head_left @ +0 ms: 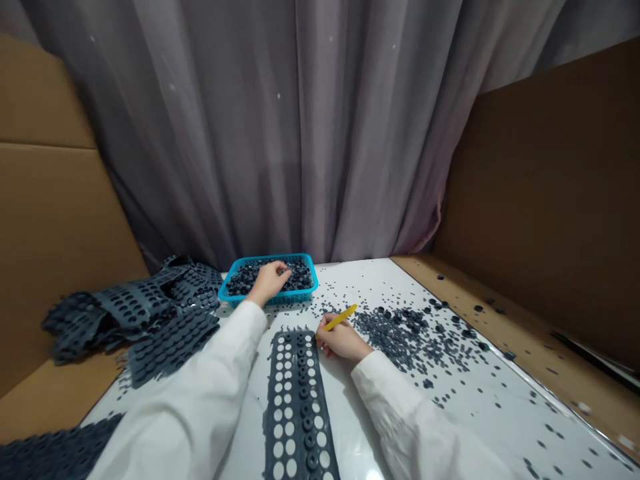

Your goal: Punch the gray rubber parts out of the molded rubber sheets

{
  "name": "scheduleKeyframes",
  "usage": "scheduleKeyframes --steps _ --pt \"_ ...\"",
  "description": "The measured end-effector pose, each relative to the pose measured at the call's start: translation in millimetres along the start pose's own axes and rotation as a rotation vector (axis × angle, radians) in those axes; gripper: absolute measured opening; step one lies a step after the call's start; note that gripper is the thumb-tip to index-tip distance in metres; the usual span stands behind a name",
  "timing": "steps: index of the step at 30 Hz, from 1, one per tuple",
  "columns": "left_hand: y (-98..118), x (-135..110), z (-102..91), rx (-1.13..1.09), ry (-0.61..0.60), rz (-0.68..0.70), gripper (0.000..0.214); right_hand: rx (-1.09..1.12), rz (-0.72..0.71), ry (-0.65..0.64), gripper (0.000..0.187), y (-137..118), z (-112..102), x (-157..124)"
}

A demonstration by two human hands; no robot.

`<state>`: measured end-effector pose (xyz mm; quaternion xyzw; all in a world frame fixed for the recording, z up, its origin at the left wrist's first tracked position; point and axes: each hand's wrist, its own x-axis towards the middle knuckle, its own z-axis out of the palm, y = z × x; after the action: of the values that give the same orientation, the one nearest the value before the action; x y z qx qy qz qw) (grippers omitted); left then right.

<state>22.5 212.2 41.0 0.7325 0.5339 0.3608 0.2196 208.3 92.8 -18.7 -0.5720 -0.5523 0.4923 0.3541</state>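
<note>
Strip [297, 400] lies on the counter [367, 270]; right hand [344, 339] grips a yellow tool [341, 317] by its far corner. Left hand [271, 277] is at the basket [315, 279], grip narrow, contents unclear.

Left hand [273, 280] reaches higher in the frame than right hand [345, 338]

The left arm [200, 393] stretches from the lower left toward mid-frame, fingers curled. The right arm [410, 413] slants in from the lower right, its fingers pinched together in a pen-like grip.
</note>
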Motion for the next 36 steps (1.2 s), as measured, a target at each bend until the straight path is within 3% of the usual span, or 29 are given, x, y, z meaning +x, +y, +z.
scheduleKeyframes --steps 4,9,13,17,19,23,28,32,34,36 --pt "-1 45 -7.5 0.113 0.023 0.047 0.027 -0.007 0.008 -0.007 0.012 1 0 1" --pt "-12 51 -22.5 0.2 0.054 0.105 0.028 0.002 0.003 -0.011 0.012 3 0 3" --pt "-5 13 -27.0 0.219 -0.041 0.248 0.033 0.014 -0.023 -0.006 0.01 6 0 4" --pt "4 -57 -17.6 0.208 -0.417 0.387 0.019 0.013 -0.117 0.025 0.012 6 1 1" --pt "3 -86 -12.4 0.209 -0.501 0.386 0.023 0.018 -0.189 0.067 0.012 4 2 -1" --pt "-6 -112 -4.1 0.2 -0.427 0.321 0.015 0.046 -0.295 0.201 0.004 0 7 -8" --pt "-12 -118 3.7 0.119 -0.289 0.306 0.012 0.095 -0.431 0.165 0.025 -4 17 -18" --pt "-10 -126 7.2 -0.06 -0.141 0.309 0.012 -0.004 -0.526 0.206 0.019 -5 22 -23" --pt "-9 -129 8.6 -0.18 -0.16 0.305 0.012 -0.069 -0.589 0.169 0.011 -4 23 -24" --pt "-7 -130 9.7 -0.305 -0.202 0.29 0.011 -0.111 -0.642 0.126 0.018 -2 23 -24"
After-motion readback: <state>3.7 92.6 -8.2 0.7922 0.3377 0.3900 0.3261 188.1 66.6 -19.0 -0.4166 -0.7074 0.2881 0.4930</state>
